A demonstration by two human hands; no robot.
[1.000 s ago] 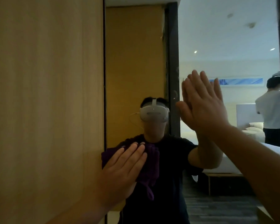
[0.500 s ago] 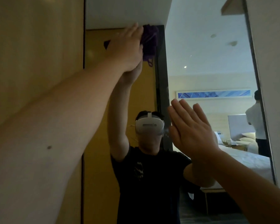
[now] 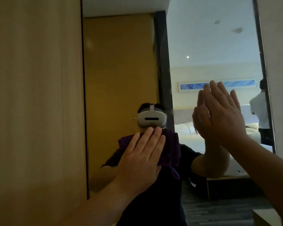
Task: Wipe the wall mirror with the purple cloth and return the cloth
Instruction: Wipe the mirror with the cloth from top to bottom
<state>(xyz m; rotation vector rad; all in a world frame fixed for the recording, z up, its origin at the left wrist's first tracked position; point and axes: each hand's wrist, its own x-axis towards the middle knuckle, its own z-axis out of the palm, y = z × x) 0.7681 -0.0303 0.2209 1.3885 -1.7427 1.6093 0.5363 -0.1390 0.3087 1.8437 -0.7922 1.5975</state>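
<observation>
The wall mirror [image 3: 203, 46] fills the middle and right of the head view, in a thin dark frame. My left hand [image 3: 142, 159] lies flat on the purple cloth [image 3: 171, 149] and presses it against the glass at mid height, fingers pointing up. Most of the cloth is hidden under the hand; a corner hangs down at its right. My right hand [image 3: 224, 118] is flat on the glass further right, fingers spread, holding nothing. My reflection with a white headset shows behind both hands.
A wooden wall panel [image 3: 36, 103] borders the mirror on the left and a pale wall [image 3: 279, 62] on the right. The mirror reflects a bedroom with a bed and a second person standing at the far right [image 3: 260, 115].
My left hand swept the cloth from mid height up to the mirror's top and has come back down to mid height. My right hand stayed flat on the glass.
</observation>
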